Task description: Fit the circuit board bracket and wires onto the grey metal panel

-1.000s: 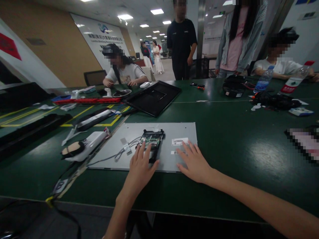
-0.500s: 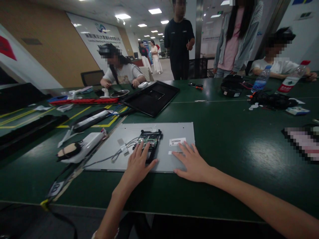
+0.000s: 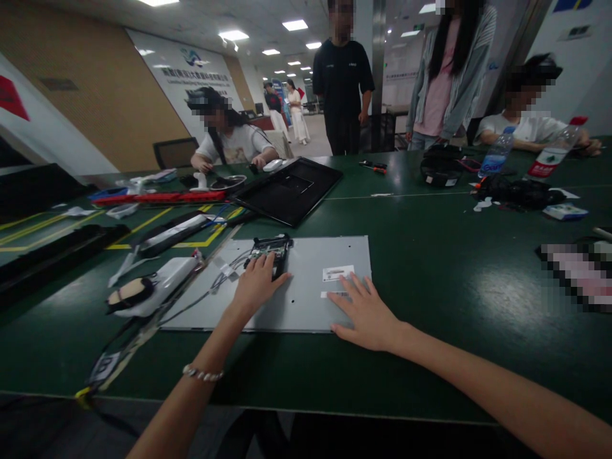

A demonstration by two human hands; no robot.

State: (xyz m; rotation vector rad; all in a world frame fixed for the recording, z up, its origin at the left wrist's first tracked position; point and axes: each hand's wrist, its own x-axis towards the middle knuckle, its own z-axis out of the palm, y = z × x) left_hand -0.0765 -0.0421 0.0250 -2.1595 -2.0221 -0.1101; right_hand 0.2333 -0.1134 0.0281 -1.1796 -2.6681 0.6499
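Note:
A flat grey metal panel (image 3: 306, 315), like the back of a display, lies on the green table in front of me. Near its far left part is a circuit board (image 3: 268, 245) in a black frame, with thin grey cables (image 3: 222, 275) running off to the left. My left hand (image 3: 255, 284) has its fingers over the board and its thumb at the frame's right side, which hides the near part. Spread flat, my right hand (image 3: 368, 312) rests on the panel's right edge beside two white labels (image 3: 338, 273), holding nothing.
Beyond the panel lies a black monitor cover (image 3: 296, 191). To the left are a white device with a strap (image 3: 153, 287) and black strips (image 3: 57, 255). Bottles (image 3: 497, 153), a screwdriver (image 3: 373, 167) and a black pouch (image 3: 442, 167) sit farther back. Several people are across the table.
The circuit board has shifted away and to the left across the panel along with my left hand, uncovering a hole in the panel. My right hand stays in place.

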